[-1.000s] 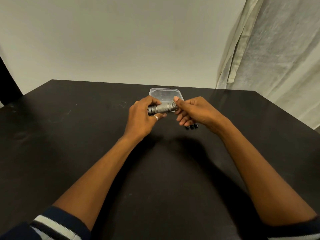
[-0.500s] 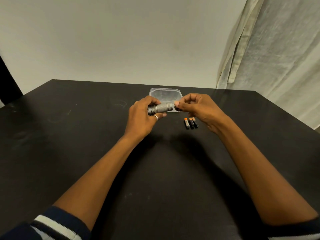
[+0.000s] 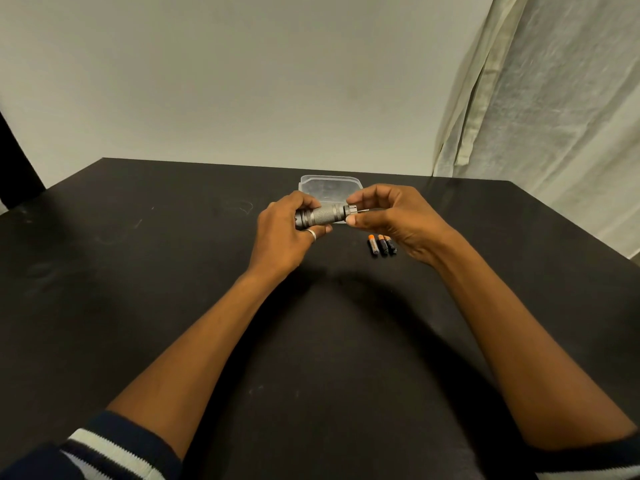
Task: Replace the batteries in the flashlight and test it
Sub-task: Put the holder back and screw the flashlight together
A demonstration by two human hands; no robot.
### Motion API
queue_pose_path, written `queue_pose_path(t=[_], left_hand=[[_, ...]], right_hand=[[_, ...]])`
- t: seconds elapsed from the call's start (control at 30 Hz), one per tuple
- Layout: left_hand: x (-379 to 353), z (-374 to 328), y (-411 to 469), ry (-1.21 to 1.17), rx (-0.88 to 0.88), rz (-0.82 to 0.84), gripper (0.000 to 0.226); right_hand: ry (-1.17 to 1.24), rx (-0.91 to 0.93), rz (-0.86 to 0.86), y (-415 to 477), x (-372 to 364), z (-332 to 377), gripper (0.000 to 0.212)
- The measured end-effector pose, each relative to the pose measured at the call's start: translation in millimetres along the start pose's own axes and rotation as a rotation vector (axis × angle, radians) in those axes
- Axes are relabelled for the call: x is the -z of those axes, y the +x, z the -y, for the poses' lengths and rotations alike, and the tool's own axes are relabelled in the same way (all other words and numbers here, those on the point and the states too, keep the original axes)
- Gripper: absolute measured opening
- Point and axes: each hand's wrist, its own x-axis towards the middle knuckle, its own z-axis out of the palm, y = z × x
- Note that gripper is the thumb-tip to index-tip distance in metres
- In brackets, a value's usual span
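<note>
Flashlight: A grey knurled metal flashlight [image 3: 323,215] is held level above the black tabletop [image 3: 138,271], with its long axis running left to right.
Left hand: The left hand [image 3: 284,237] is wrapped round the wider left end of the flashlight. Its grip is clamped on the barrel, with the fingers curled over the top. A silver ring [image 3: 311,234] is worn on 1 finger.
Right hand: The right hand [image 3: 398,220] is placed at the right end of the flashlight. Its grip is clamped on the notched grey end cap [image 3: 351,209], which is pinched between the thumb below and the fingertips above.
End cap: The cap is seen against the right end of the barrel. Whether it is fully seated cannot be told.
Batteries: 3 small black batteries with orange ends [image 3: 381,244] are laid side by side on the tabletop, just beneath the right hand and apart from the flashlight.
Container: A clear shallow plastic container [image 3: 330,185] is set on the tabletop behind the hands and is partly hidden by them.
Sleeve: A dark sleeve with white stripes [image 3: 104,448] is seen at the lower left corner.
Background: A pale wall [image 3: 242,81] is seen behind the tabletop, and a pale curtain [image 3: 554,116] is hung at the right.
</note>
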Motion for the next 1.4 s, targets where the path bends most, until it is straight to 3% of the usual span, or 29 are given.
queue_pose_path(t=[0.6,0.9,1.1,1.17,1.3,1.4], left_hand=[[1.1,0.9,0.8,0.020,-0.017,0.005,0.034],[0.5,1.5,0.5,0.026,-0.030,0.005,0.034],[1.2,2.9,1.5,0.018,-0.027,-0.006,0.033],[0.6,3.2,1.0,0.019,-0.030,-0.007,0.033],[-0.4,3.8,1.1,0.029,-0.043,-0.005,0.034],[-0.9,4.4,1.5,0.043,-0.048,0.001,0.035]], right_hand=[[-0.146,0.055,0.004,-2.9,0.1,2.5,0.034],[-0.075,0.019,0.007,-6.4,-2.8,4.6,0.026],[-0.025,-0.034,0.080,-8.3,1.5,7.5,0.033],[-0.077,-0.046,0.066,-7.3,-0.2,6.0,0.027],[-0.180,-0.058,0.024,-5.1,-4.9,2.1,0.038],[-0.146,-0.010,-0.007,-3.9,-4.8,1.0,0.029]])
